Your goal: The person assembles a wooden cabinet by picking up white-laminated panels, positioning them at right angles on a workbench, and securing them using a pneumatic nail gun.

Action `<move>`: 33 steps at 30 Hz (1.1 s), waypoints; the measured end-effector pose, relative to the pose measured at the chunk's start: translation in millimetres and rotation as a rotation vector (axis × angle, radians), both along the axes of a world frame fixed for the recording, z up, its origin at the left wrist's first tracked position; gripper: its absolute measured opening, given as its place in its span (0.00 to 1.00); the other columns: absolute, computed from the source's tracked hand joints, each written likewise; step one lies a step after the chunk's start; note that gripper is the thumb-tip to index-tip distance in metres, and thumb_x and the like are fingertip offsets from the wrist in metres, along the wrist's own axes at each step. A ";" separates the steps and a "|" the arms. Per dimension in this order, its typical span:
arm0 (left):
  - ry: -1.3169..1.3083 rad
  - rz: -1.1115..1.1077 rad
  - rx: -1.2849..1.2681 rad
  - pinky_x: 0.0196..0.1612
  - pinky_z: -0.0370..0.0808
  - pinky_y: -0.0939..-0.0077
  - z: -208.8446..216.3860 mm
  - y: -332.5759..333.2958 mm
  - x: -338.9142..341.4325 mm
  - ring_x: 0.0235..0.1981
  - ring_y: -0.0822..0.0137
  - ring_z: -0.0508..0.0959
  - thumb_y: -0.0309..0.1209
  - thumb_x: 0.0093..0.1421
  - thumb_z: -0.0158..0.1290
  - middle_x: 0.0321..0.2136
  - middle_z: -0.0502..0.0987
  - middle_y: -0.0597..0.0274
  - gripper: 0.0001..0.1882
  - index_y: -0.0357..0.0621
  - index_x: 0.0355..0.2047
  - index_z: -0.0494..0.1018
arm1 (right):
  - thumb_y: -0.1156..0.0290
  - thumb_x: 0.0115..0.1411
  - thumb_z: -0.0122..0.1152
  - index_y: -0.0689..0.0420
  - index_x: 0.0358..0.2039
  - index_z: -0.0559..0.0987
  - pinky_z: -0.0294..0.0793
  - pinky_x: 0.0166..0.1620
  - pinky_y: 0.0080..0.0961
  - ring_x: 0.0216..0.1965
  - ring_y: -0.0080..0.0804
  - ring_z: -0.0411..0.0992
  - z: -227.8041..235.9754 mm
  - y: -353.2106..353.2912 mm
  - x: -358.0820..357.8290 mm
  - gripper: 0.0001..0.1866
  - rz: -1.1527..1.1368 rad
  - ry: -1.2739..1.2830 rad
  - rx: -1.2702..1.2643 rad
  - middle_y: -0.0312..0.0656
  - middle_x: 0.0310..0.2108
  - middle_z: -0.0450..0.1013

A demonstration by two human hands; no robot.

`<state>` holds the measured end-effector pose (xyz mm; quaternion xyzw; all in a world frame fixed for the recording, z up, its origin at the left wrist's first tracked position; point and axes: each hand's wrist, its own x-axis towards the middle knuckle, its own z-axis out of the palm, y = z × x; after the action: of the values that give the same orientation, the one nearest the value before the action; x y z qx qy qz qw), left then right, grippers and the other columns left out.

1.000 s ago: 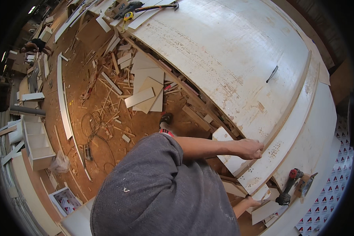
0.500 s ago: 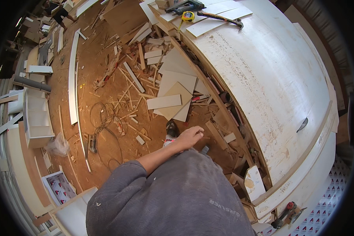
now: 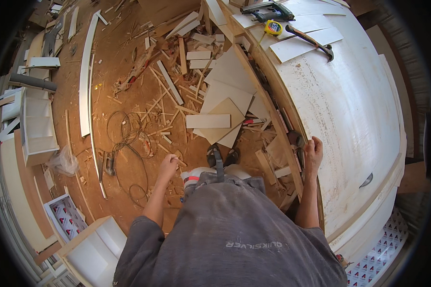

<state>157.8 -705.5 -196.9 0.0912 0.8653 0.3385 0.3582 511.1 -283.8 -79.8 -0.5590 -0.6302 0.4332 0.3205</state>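
Fingers loosely curled, the right hand (image 3: 314, 154) is nearer, at the left edge of a long, white-topped wooden workbench (image 3: 342, 119) stretching lengthwise ahead; the left hand (image 3: 167, 168), also curled, hangs well left of the workbench. Whether either pinches anything cannot be told.

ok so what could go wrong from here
Cut: the blade stands up from the table with no guard visible, so the right hand, by the table's near edge, could get hurt if it strayed there; whether it spins can't be told.

Trip: offcuts lie scattered just ahead of the shoes, and might slide underfoot.

Snag: the looped cable on the floor could catch a foot.
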 end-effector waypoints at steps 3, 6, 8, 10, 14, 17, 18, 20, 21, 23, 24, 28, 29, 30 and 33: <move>-0.095 0.190 -0.039 0.35 0.73 0.74 -0.5 -40.0 28.8 0.31 0.68 0.79 0.36 0.62 0.51 0.31 0.78 0.57 0.15 0.38 0.42 0.74 | 0.65 0.68 0.51 0.60 0.48 0.74 0.71 0.39 0.17 0.33 0.18 0.69 1.2 9.4 -37.9 0.13 0.101 -0.004 -0.103 0.35 0.35 0.71; -0.193 0.345 -0.069 0.37 0.74 0.73 8.3 -59.1 65.3 0.32 0.67 0.79 0.34 0.61 0.50 0.32 0.79 0.57 0.14 0.37 0.42 0.74 | 0.69 0.68 0.51 0.61 0.45 0.75 0.71 0.37 0.18 0.31 0.18 0.70 -56.6 -1.9 -72.1 0.11 0.407 -0.033 -0.189 0.35 0.31 0.72; -0.215 0.372 -0.148 0.38 0.74 0.72 -7.0 -77.3 98.1 0.34 0.65 0.79 0.33 0.61 0.50 0.33 0.79 0.56 0.14 0.36 0.42 0.74 | 0.68 0.66 0.52 0.62 0.44 0.75 0.71 0.36 0.18 0.31 0.19 0.70 -95.6 -22.4 -103.7 0.12 0.625 -0.144 -0.343 0.35 0.30 0.72; -0.185 0.341 -0.229 0.40 0.75 0.71 -39.1 -86.4 127.7 0.35 0.64 0.79 0.32 0.60 0.50 0.34 0.80 0.56 0.14 0.36 0.42 0.74 | 0.65 0.64 0.52 0.61 0.42 0.76 0.70 0.34 0.20 0.29 0.20 0.70 -133.3 -50.0 -123.3 0.13 0.730 -0.255 -0.481 0.36 0.29 0.73; -0.166 0.188 -0.320 0.46 0.73 0.67 -58.1 -22.3 132.4 0.42 0.56 0.78 0.31 0.60 0.52 0.38 0.78 0.48 0.15 0.35 0.45 0.73 | 0.62 0.61 0.53 0.61 0.43 0.77 0.74 0.37 0.28 0.30 0.30 0.75 -298.5 -73.4 -114.2 0.17 0.754 -0.450 -0.775 0.46 0.33 0.77; -0.056 -0.044 -0.367 0.52 0.69 0.61 -124.1 -24.1 133.0 0.49 0.49 0.73 0.31 0.61 0.52 0.44 0.75 0.44 0.17 0.37 0.48 0.71 | 0.61 0.62 0.52 0.60 0.43 0.78 0.74 0.37 0.29 0.29 0.30 0.75 -396.3 -85.2 -114.3 0.17 0.683 -0.560 -0.870 0.45 0.34 0.77; -0.036 -0.062 -0.367 0.53 0.68 0.60 -143.8 -12.5 124.2 0.51 0.48 0.71 0.31 0.61 0.52 0.46 0.74 0.44 0.17 0.37 0.49 0.70 | 0.60 0.62 0.52 0.60 0.42 0.78 0.74 0.37 0.29 0.30 0.30 0.75 -434.2 -83.5 -114.3 0.17 0.632 -0.572 -0.907 0.44 0.34 0.77; -0.004 -0.098 -0.371 0.56 0.65 0.56 -174.9 2.6 116.0 0.54 0.44 0.68 0.31 0.61 0.52 0.49 0.71 0.44 0.19 0.38 0.52 0.69 | 0.59 0.62 0.51 0.62 0.44 0.77 0.74 0.39 0.30 0.32 0.31 0.75 -520.0 -82.2 -107.4 0.19 0.550 -0.459 -0.923 0.44 0.35 0.77; 0.020 -0.100 -0.362 0.56 0.65 0.56 -195.3 1.3 115.6 0.54 0.44 0.67 0.31 0.61 0.51 0.51 0.70 0.44 0.19 0.39 0.52 0.68 | 0.59 0.63 0.51 0.62 0.45 0.77 0.74 0.39 0.30 0.32 0.32 0.75 -556.5 -77.8 -107.2 0.20 0.515 -0.405 -0.923 0.45 0.35 0.77; 0.068 -0.103 -0.349 0.57 0.64 0.56 -233.9 -6.3 117.3 0.55 0.43 0.67 0.31 0.62 0.51 0.53 0.69 0.45 0.20 0.40 0.54 0.67 | 0.56 0.64 0.52 0.62 0.48 0.75 0.73 0.41 0.28 0.37 0.29 0.73 -627.5 -66.2 -107.8 0.22 0.397 -0.423 -1.006 0.44 0.41 0.74; 0.067 -0.099 -0.402 0.58 0.64 0.56 -243.3 -8.2 114.5 0.55 0.43 0.67 0.32 0.62 0.51 0.53 0.68 0.45 0.20 0.40 0.53 0.67 | 0.55 0.64 0.53 0.61 0.49 0.73 0.73 0.42 0.27 0.40 0.27 0.72 -652.0 -66.4 -120.5 0.23 0.349 -0.427 -1.051 0.43 0.45 0.73; 0.016 -0.090 -0.527 0.58 0.64 0.56 -257.8 -7.1 99.9 0.55 0.45 0.67 0.33 0.61 0.51 0.53 0.68 0.46 0.20 0.40 0.53 0.68 | 0.52 0.64 0.54 0.59 0.59 0.68 0.68 0.55 0.39 0.53 0.39 0.68 -747.6 -53.5 -145.7 0.29 0.253 -0.542 -0.874 0.48 0.53 0.69; 0.000 -0.081 -0.548 0.58 0.64 0.56 -256.0 -9.7 97.9 0.56 0.45 0.67 0.33 0.61 0.51 0.53 0.69 0.47 0.20 0.40 0.53 0.68 | 0.52 0.64 0.54 0.59 0.60 0.67 0.66 0.57 0.41 0.55 0.42 0.68 -761.7 -57.3 -151.6 0.30 0.247 -0.581 -0.813 0.49 0.55 0.68; 0.005 -0.088 -0.562 0.58 0.64 0.56 -257.8 -11.9 96.9 0.55 0.46 0.67 0.34 0.61 0.51 0.53 0.69 0.47 0.20 0.40 0.52 0.69 | 0.51 0.64 0.54 0.58 0.61 0.66 0.65 0.58 0.42 0.56 0.42 0.67 -771.0 -61.0 -155.7 0.32 0.204 -0.512 -0.868 0.49 0.55 0.68; 0.024 -0.086 -0.590 0.58 0.64 0.56 -257.1 -17.1 98.8 0.55 0.46 0.67 0.34 0.61 0.51 0.53 0.69 0.47 0.19 0.41 0.52 0.70 | 0.50 0.61 0.58 0.57 0.63 0.63 0.62 0.59 0.43 0.57 0.42 0.65 -765.0 -64.5 -176.0 0.36 0.082 -0.347 -1.008 0.48 0.56 0.67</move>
<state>256.6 -722.6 -454.0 0.0235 0.9258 0.0560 0.3730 335.1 -348.2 -844.8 -0.6820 -0.4090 0.5954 -0.1141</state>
